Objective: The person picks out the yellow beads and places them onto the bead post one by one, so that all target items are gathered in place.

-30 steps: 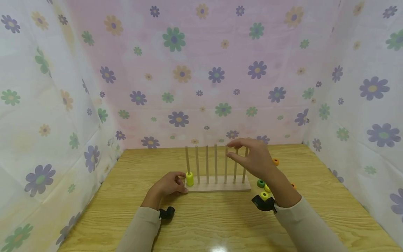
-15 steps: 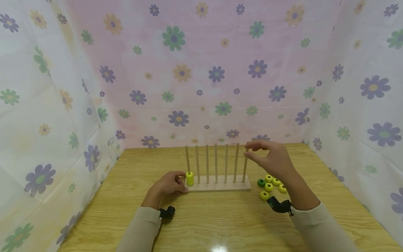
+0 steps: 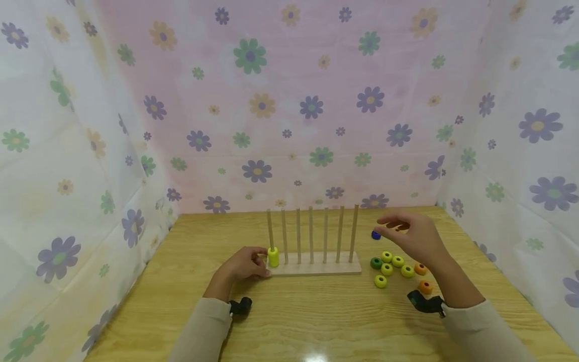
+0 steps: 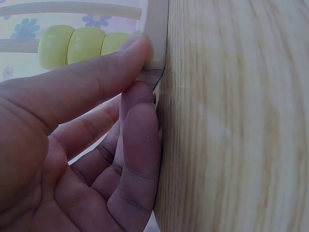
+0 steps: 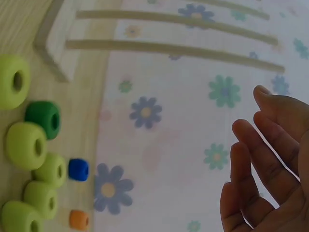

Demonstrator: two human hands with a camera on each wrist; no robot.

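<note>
A wooden peg stand (image 3: 312, 270) with a row of upright pegs stands on the table. Three yellow beads (image 4: 86, 45) are stacked on its leftmost peg; the other pegs are bare. My left hand (image 3: 243, 264) grips the left end of the stand's base, thumb on the front edge and fingers bent against the end. To the right of the stand, my right hand (image 3: 413, 239) hovers with nothing in it, fingers loosely bent and apart from the thumb, as the right wrist view (image 5: 270, 174) shows. A blue bead (image 3: 376, 235) lies behind its fingertips.
Several loose yellow beads (image 3: 386, 269) lie right of the stand, beside a green bead (image 3: 376, 263). Orange beads (image 3: 425, 287) sit farther right, partly near the right forearm. Flowered cloth (image 3: 289, 100) walls the table (image 3: 316, 317) at the back and both sides.
My right hand has moved right, from the tops of the right-hand pegs to beyond the last peg, uncovering more beads. The left hand and the stand stay in place.
</note>
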